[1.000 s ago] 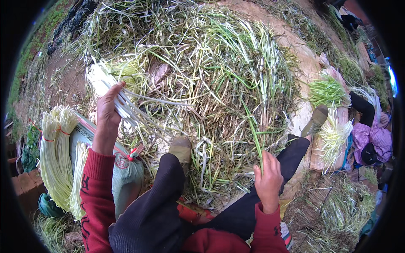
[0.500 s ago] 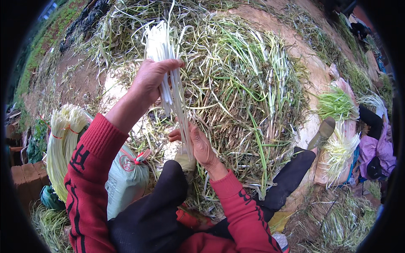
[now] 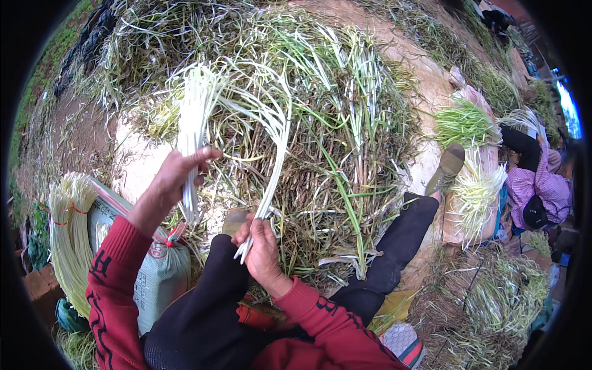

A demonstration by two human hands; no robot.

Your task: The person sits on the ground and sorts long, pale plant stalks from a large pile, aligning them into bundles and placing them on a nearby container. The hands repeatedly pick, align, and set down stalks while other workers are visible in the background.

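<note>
My left hand [image 3: 183, 171] is closed round the lower part of a thick bunch of long, pale white-green stalks [image 3: 200, 105]. The bunch stands upright, with its tips fanning out at the top. One finger of that hand points out to the right. Lower and to the right, my right hand [image 3: 262, 251] grips a thinner bunch of similar stalks [image 3: 271, 191] near its lower end. This thinner bunch arches up and over to the left, its upper part meeting the thicker bunch. Behind both hands lies a wide heap of loose stalks and leaves [image 3: 333, 142].
Tied bundles of pale stalks [image 3: 69, 240] lie at the left, beside a light green sack [image 3: 161, 277] with a red tie. At the right, a pink-covered pile holds green leaves [image 3: 465, 125] and pale stalks [image 3: 475, 191]. Another person in a checked top [image 3: 542, 191] sits beyond.
My left hand has moved down and left with its bunch. My right hand, earlier with spread fingers at the hanging stalks, now grips a thinner bunch drawn off to the right and lower.
</note>
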